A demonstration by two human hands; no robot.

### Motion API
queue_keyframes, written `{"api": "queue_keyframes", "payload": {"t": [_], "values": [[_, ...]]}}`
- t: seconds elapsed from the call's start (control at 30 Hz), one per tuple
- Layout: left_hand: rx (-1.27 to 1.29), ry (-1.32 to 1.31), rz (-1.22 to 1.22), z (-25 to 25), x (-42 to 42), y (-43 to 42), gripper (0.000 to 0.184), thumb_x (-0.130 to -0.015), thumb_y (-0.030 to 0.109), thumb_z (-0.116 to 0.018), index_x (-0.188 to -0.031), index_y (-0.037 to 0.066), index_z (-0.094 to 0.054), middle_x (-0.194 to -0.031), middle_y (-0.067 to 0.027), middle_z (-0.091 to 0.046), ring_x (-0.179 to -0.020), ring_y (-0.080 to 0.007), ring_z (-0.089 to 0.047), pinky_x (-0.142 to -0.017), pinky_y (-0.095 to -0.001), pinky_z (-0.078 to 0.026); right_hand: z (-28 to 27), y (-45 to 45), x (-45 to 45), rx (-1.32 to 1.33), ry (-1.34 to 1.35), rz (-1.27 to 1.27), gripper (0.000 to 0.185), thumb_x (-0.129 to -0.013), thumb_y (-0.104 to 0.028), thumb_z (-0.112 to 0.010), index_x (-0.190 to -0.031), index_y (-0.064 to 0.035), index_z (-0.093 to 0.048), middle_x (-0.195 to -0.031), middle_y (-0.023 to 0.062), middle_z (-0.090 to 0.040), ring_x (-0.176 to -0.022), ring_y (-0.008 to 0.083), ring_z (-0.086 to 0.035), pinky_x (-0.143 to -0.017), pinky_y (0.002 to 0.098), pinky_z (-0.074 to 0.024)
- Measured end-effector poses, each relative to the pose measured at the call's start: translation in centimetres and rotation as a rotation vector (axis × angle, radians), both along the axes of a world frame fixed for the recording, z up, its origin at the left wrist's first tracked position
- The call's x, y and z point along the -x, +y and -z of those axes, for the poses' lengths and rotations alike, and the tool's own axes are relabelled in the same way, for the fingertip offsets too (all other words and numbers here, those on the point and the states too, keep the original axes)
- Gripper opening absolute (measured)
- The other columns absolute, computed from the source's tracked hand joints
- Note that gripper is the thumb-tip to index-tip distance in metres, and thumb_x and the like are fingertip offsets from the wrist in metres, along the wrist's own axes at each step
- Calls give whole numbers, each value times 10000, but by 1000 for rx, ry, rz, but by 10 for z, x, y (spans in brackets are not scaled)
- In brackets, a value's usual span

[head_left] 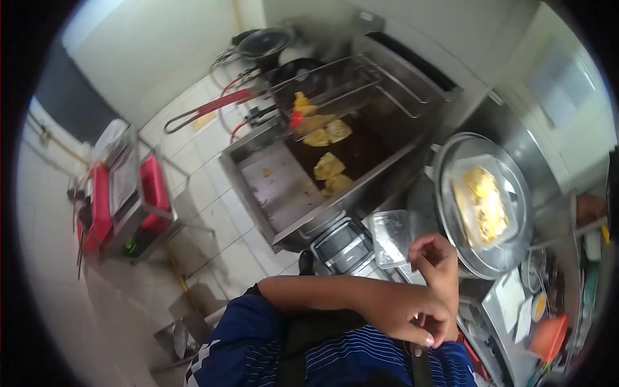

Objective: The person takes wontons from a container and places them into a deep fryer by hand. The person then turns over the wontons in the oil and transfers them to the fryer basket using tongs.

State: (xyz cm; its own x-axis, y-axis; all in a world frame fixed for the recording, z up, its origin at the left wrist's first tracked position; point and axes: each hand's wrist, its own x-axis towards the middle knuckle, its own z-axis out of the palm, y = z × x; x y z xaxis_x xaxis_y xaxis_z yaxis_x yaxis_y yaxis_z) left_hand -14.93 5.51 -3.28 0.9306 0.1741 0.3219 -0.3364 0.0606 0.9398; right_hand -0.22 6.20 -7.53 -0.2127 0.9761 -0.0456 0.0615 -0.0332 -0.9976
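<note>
From my end of the feed, the wearer's blue striped shirt is nearest. The left hand crosses over the right wrist, its fingers curled inward; I can't tell whether they touch that wrist or pinch anything. The right hand is raised, fingers loosely bent with a gap to the thumb, and I see nothing in its grasp.

Just beside those right fingertips I have a shallow, shiny tray, roughly rectangular, its long axis leading away from the wearer. Beyond the right hand, a pale, see-through tub holds yellow, crisp-looking pieces. It is a rounded rectangle; its long axis also runs away from the wearer, the far end leaning left. It sits on a wide, round metal tray.

Past these stands a steel fryer, more yellow pieces lying in its dark oil. A wire basket's red handle juts leftward over its edge. Off to the left, across white floor tiles, I see a metal cart with pink bins. A black pan sits farther back, by the pale wall.
</note>
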Motion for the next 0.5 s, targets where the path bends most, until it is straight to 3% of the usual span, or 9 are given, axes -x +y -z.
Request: {"api": "queue_keyframes", "payload": {"t": [0.1,0.17,0.23,0.3,0.37,0.43,0.5], "values": [[68,-15,-255,26,51,11,114,-833,113,-531,-857,3,-549,-803,-63,-579,-769,-139,-545,-668,-264,-422,-6,38,57,-455,-393,-142,142,-719,14,-618,-844,-16,-558,-748,80,-558,-623,149,-550,-542,230,-428],[71,58,-451,53,95,10,111,-844,104,-530,-860,-4,-550,-800,-66,-576,-770,-135,-543,-696,-263,-422,-10,60,98,-497,-396,-188,247,-699,-4,-620,-934,-20,-544,-830,110,-553,-718,226,-564,-619,283,-442],[93,177,-677,81,139,-2,88,-834,87,-538,-850,2,-551,-807,-51,-571,-778,-126,-533,-710,-262,-417,-6,98,140,-879,-630,-230,338,-694,-49,-615,-1013,-16,-508,-931,118,-545,-854,262,-546,-730,365,-424],[398,207,-855,105,180,-26,68,-826,80,-546,-835,13,-552,-818,-38,-563,-784,-115,-520,-718,-252,-411,-3,138,191,-1134,-939,-57,398,-635,-116,-640,-998,-33,-500,-949,126,-528,-888,269,-541,-742,390,-427],[550,193,-1003,123,215,-51,94,-832,107,-549,-874,22,-544,-821,-3,-547,-801,-70,-499,-717,-226,-405,18,191,238,-1161,-1269,-65,348,-646,-145,-626,-971,-43,-555,-896,107,-576,-850,262,-569,-761,401,-423],[650,173,-1141,130,238,-69,86,-829,97,-547,-879,27,-541,-812,-4,-540,-793,-57,-490,-713,-215,-397,25,226,279,-897,-1598,-342,199,-676,-119,-597,-868,-67,-616,-830,89,-620,-814,258,-600,-729,388,-447],[691,160,-1215,135,253,-75,81,-827,90,-544,-872,23,-537,-808,0,-536,-787,-62,-487,-711,-212,-390,48,256,306,-791,-1670,-423,147,-697,-120,-588,-829,-82,-642,-822,86,-636,-790,259,-615,-703,359,-467]]}}
